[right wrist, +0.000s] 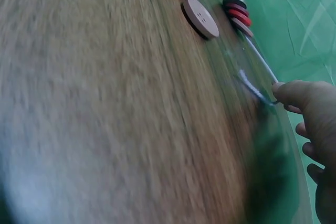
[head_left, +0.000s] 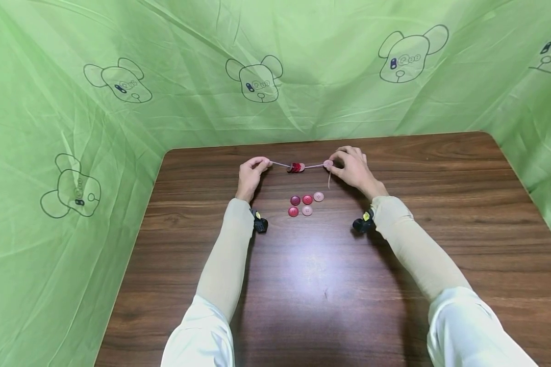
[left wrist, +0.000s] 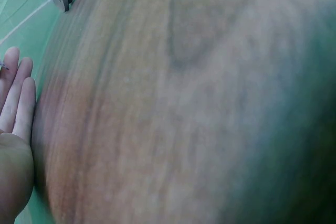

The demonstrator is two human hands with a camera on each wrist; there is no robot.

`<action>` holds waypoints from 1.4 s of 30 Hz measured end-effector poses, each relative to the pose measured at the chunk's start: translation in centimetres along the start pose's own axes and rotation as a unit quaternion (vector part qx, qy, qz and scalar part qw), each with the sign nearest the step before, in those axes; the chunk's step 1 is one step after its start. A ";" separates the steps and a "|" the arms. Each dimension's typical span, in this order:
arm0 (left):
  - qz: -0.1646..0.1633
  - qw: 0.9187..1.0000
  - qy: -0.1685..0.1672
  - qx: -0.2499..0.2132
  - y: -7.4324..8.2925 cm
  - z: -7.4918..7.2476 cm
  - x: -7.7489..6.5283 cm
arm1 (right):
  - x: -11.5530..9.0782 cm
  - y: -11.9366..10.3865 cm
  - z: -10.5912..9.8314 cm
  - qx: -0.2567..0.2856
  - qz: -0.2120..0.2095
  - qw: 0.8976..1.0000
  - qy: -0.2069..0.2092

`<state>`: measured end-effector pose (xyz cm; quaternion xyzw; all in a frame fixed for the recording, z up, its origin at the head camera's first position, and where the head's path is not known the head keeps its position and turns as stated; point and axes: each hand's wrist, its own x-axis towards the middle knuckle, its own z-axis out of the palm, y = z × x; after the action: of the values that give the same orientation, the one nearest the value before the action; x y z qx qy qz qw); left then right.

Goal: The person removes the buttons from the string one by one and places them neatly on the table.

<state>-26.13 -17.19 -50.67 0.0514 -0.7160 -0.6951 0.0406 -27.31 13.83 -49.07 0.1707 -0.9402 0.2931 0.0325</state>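
A pale string (head_left: 316, 166) runs taut between the two hands above the table. Several red, dark and pink buttons (head_left: 296, 167) are threaded on it in a close stack near the middle. On the left, my left hand (head_left: 250, 176) pinches one end between thumb and forefinger; its other fingers look fairly straight in the left wrist view. My right hand (head_left: 354, 167) pinches the string on the other side, and a loose tail (right wrist: 252, 87) hangs from its fingertips. A pinkish round spot (head_left: 328, 163) shows at those fingertips; whether it is a button I cannot tell.
Between the hands and nearer the body, several loose buttons lie flat in two rows: a maroon button (head_left: 295, 200), red ones (head_left: 307, 199) and pink ones (head_left: 319, 196). The brown wooden table (head_left: 312, 306) meets a green cloth backdrop (head_left: 330, 102) at its far edge.
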 end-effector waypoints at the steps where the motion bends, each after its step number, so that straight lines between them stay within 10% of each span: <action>1: 0.000 1.000 0.000 -0.002 0.0 0.0 0.0 | -0.1 0.2 -0.1 -0.001 0.001 1.000 0.001; 42: -0.007 1.000 -0.007 0.008 0.1 -0.1 0.0 | -3.1 5.7 -3.8 0.008 0.086 0.995 0.042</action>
<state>-26.09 -17.29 -50.55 0.0523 -0.7210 -0.6902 0.0303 -26.50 21.28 -49.55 0.0766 -0.9470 0.3087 0.0448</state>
